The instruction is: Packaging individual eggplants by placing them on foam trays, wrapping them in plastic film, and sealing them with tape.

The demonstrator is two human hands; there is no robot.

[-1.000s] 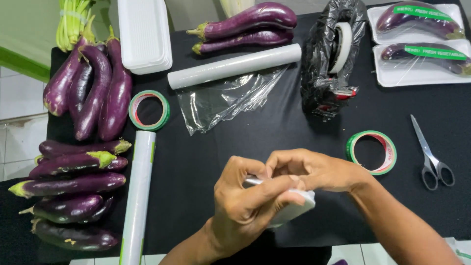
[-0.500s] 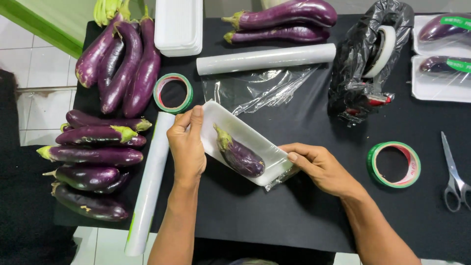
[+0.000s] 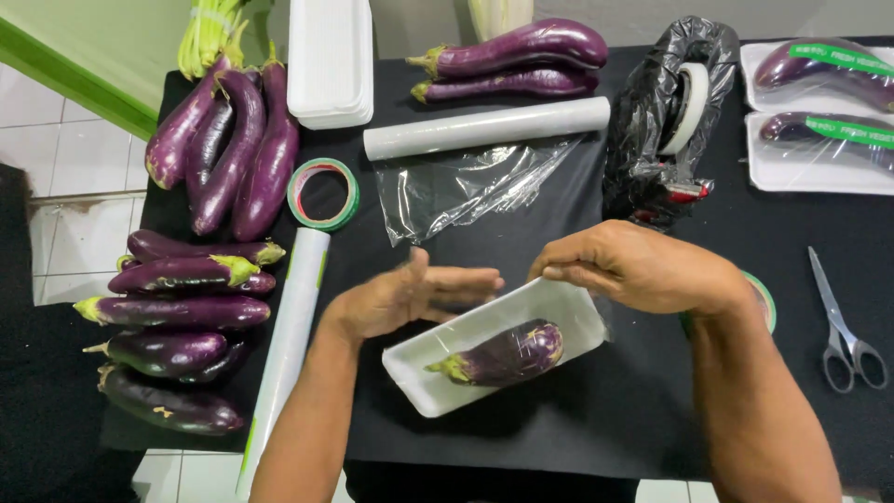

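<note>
A white foam tray (image 3: 424,359) with one short purple eggplant (image 3: 507,354) in it is held tilted just above the black table, between my two hands. My left hand (image 3: 410,298) lies flat along the tray's far long rim, fingers stretched to the right and thumb raised. My right hand (image 3: 643,270) curls over the tray's right end, fingertips on its far corner. Clear film seems to cover the tray, though I cannot tell how far around it goes.
Loose eggplants (image 3: 177,312) are piled at the left and two lie at the back (image 3: 521,47). Cling-film rolls (image 3: 484,129) (image 3: 289,345), a green tape ring (image 3: 323,194), stacked trays (image 3: 331,61), a tape dispenser in black plastic (image 3: 666,121), two wrapped trays (image 3: 815,154) and scissors (image 3: 843,326) surround the work spot.
One second ago my hands were bunched over the tray near the table's front edge. They then spread to its two ends, and now it sits turned the other way, with both hands along its far side.
</note>
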